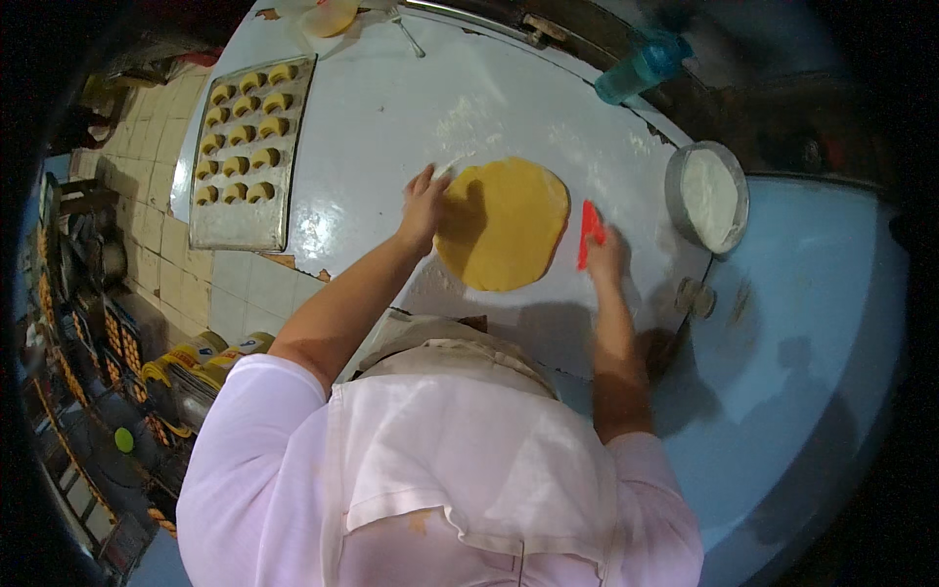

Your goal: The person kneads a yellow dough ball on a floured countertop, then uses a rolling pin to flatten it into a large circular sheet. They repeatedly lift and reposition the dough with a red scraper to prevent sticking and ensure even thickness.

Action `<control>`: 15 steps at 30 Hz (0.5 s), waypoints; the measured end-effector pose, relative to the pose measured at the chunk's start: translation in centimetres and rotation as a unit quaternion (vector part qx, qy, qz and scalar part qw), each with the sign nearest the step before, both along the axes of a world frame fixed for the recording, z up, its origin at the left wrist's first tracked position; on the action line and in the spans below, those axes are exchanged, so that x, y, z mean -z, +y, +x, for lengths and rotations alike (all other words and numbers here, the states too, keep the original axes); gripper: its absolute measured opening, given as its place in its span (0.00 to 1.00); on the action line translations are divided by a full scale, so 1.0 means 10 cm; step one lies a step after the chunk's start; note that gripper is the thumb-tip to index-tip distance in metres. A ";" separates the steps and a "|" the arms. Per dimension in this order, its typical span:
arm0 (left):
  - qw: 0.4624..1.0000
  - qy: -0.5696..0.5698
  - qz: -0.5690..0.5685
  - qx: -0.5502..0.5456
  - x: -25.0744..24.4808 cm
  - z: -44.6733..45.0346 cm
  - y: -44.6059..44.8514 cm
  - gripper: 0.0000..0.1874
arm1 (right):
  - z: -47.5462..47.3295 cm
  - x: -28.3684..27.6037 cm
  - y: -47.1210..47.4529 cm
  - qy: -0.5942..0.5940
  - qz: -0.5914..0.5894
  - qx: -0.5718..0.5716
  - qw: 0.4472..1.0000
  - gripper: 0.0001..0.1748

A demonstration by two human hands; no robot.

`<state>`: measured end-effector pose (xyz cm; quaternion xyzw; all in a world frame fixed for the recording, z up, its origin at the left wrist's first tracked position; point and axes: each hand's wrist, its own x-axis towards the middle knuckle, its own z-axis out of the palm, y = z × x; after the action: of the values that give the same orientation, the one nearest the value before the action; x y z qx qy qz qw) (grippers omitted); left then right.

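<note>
A rolled-out round sheet of yellow dough point(513, 224) lies flat on the white tabletop in front of me. At its left edge is my left hand point(427, 209), its shadow falling across the dough. Something pale shows by the fingertips of that hand, too blurred to name, and whether the fingers grip it is unclear. To the right of the dough, my right hand point(606, 253) holds a red plastic dough scraper point(589, 233). The scraper is apart from the dough, just over the table or on it.
A metal baking tray point(238, 220) with rows of crescent-shaped dough pieces point(242, 134) lies at the left. On the right stands a round container of white flour point(708, 194). Farther back are a teal bottle point(642, 70), a fork point(407, 33) and a bag with something yellow point(330, 18).
</note>
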<state>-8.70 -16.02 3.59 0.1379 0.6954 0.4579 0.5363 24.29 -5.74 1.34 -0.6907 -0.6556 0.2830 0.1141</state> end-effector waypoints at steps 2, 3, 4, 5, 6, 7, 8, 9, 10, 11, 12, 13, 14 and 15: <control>0.989 -0.127 -0.064 -0.025 -0.02 0.08 -0.26 0.39 | -0.03 -0.12 0.43 -0.006 -0.079 -0.065 0.995 0.22; 0.972 -0.199 -0.117 -0.047 -0.03 0.10 -0.33 0.40 | -0.17 -0.11 0.58 -0.003 -0.072 -0.068 0.995 0.21; 0.963 -0.240 -0.110 -0.044 -0.04 0.13 -0.38 0.41 | -0.30 -0.10 0.66 -0.003 -0.047 -0.086 0.995 0.21; 0.963 -0.251 -0.086 -0.042 -0.05 0.15 -0.39 0.41 | -0.42 -0.08 0.70 0.029 -0.082 -0.096 0.992 0.20; 0.959 -0.270 -0.079 -0.043 -0.07 0.17 -0.40 0.40 | -0.56 -0.04 0.70 0.053 -0.120 -0.098 0.986 0.20; 0.956 -0.284 -0.058 -0.047 -0.08 0.18 -0.39 0.40 | -0.66 0.00 0.67 0.090 -0.142 -0.103 0.980 0.20; 0.957 -0.278 -0.072 -0.047 -0.09 0.20 -0.37 0.40 | -0.72 0.01 0.63 0.070 -0.133 -0.132 0.980 0.19; 0.960 -0.266 -0.070 -0.048 -0.09 0.21 -0.35 0.41 | -0.75 0.02 0.61 0.063 -0.105 -0.164 0.979 0.17; 0.962 -0.260 -0.073 -0.046 -0.09 0.22 -0.34 0.41 | -0.75 0.00 0.59 0.065 -0.102 -0.213 0.970 0.16; 0.963 -0.258 -0.063 -0.048 -0.09 0.22 -0.34 0.41 | -0.74 -0.03 0.59 0.062 -0.089 -0.218 0.970 0.16; 0.962 -0.262 -0.057 -0.046 -0.09 0.22 -0.35 0.41 | -0.72 -0.10 0.65 0.069 -0.099 -0.238 0.964 0.16; 0.961 -0.268 -0.050 -0.044 -0.10 0.21 -0.37 0.41 | -0.71 -0.16 0.69 0.047 -0.130 -0.238 0.961 0.16; 0.962 -0.265 -0.051 -0.044 -0.10 0.21 -0.39 0.41 | -0.74 -0.23 0.79 0.051 -0.146 -0.238 0.959 0.16; 0.962 -0.265 -0.053 -0.045 -0.10 0.20 -0.40 0.42 | -0.81 -0.30 0.93 0.025 -0.182 -0.216 0.959 0.15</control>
<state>-6.75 -20.00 4.62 -0.0478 0.5570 0.4644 0.6869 16.24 3.52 4.34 -0.5341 -0.7237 0.4327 -0.0613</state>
